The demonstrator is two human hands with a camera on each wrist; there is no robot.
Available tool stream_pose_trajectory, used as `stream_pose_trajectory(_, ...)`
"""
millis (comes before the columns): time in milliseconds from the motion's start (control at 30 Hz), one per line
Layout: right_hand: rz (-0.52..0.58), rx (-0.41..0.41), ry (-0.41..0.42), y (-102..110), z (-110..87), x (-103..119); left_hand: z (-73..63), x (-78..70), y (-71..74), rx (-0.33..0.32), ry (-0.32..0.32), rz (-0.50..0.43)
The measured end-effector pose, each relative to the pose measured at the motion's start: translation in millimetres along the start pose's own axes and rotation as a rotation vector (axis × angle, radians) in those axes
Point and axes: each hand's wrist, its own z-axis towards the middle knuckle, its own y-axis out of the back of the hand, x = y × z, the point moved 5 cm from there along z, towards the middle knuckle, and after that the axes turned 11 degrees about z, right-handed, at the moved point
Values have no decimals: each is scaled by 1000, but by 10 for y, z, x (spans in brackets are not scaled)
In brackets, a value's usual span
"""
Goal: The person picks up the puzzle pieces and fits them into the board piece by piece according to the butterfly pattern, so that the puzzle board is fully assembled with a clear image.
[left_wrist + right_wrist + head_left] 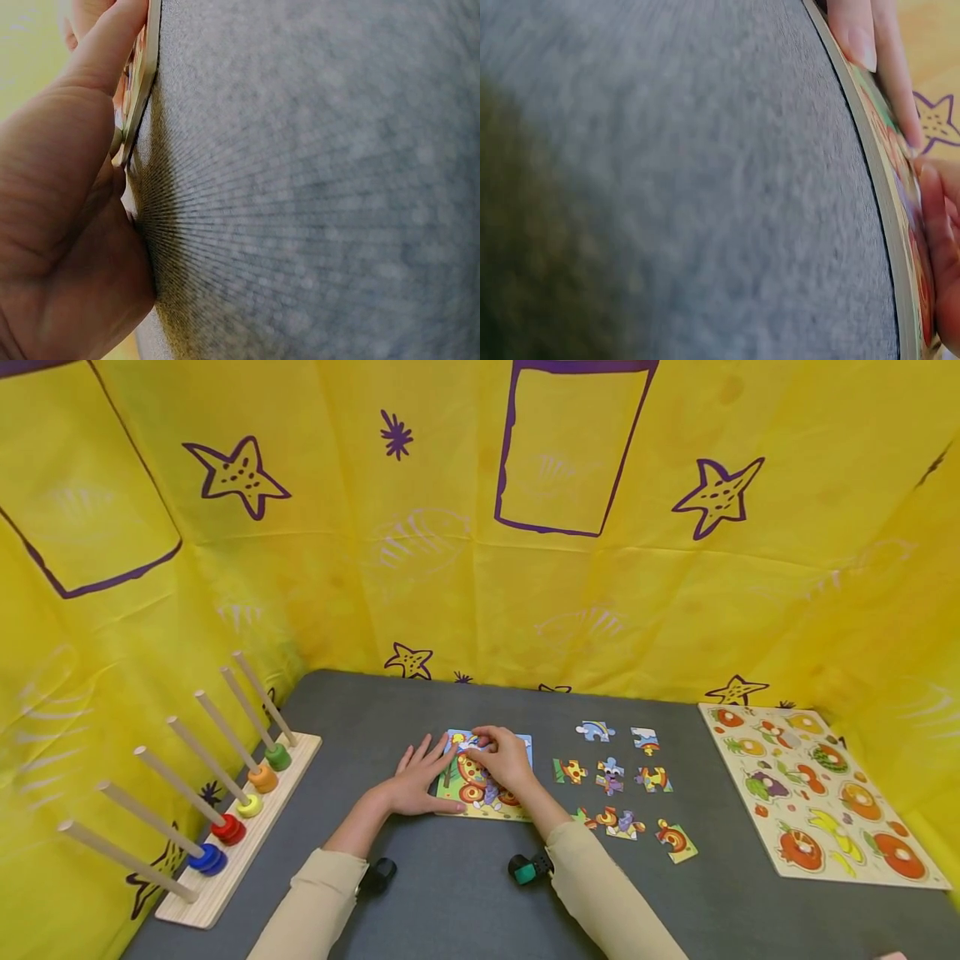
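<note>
A colourful picture puzzle board (480, 811) lies on the dark table. My left hand (416, 785) rests with spread fingers over its left edge, the thumb along the near edge. In the left wrist view, that thumb (105, 49) lies against the board's rim (152, 60). My right hand (510, 762) is over the upper middle of the board, thumb and fingers curled together in a pinch on a puzzle piece that they mostly hide. The right wrist view shows those fingers (937, 225) low at the board's surface, close to the left fingertips.
Several loose jigsaw pieces (611, 776) lie right of the board, one partly behind my right wrist. A wooden peg stand (217, 893) with coloured rings stands at the left. A fruit-and-vegetable board (757, 814) lies at the right. Yellow cloth (465, 585) hangs behind the table.
</note>
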Motion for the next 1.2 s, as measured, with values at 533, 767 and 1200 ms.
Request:
stream_pose_trajectory(533, -62, 105, 72, -1, -41, 2, -19, -4, 15, -10, -3, -30)
stream_pose_trajectory(767, -118, 123, 97, -10, -40, 14, -26, 4, 20, -14, -16, -48)
stream_pose_trajectory(1200, -176, 192, 156, -6, -74, 143, -26, -1, 23, -8, -27, -43)
